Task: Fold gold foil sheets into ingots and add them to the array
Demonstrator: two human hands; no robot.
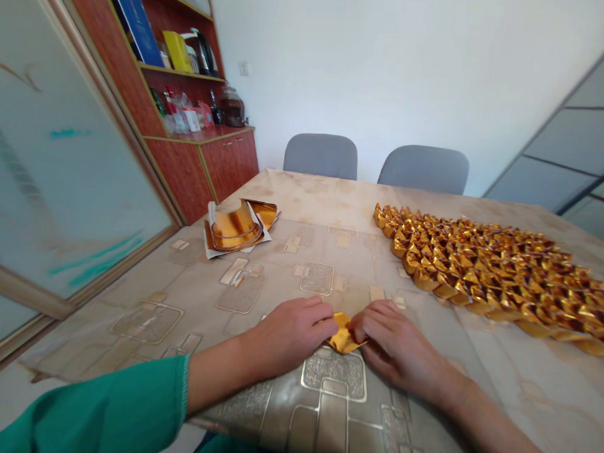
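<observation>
The broad beige tabletop with a patterned glossy cover (327,204) lies under and beyond both hands, likely giving them a firm surface to press on. Ahead and to the right of the right hand, the shiny gold folded-foil pieces (485,271) stand in tight rows, probably so they prop one another up. Ahead and to the left of the left hand sits the curved stack of gold-and-white sheets (234,227), apparently within easy reach. The left hand (297,333) and right hand (394,341) pinch opposite sides of the small gold foil piece (343,336) between them, seemingly to steady it.
</observation>
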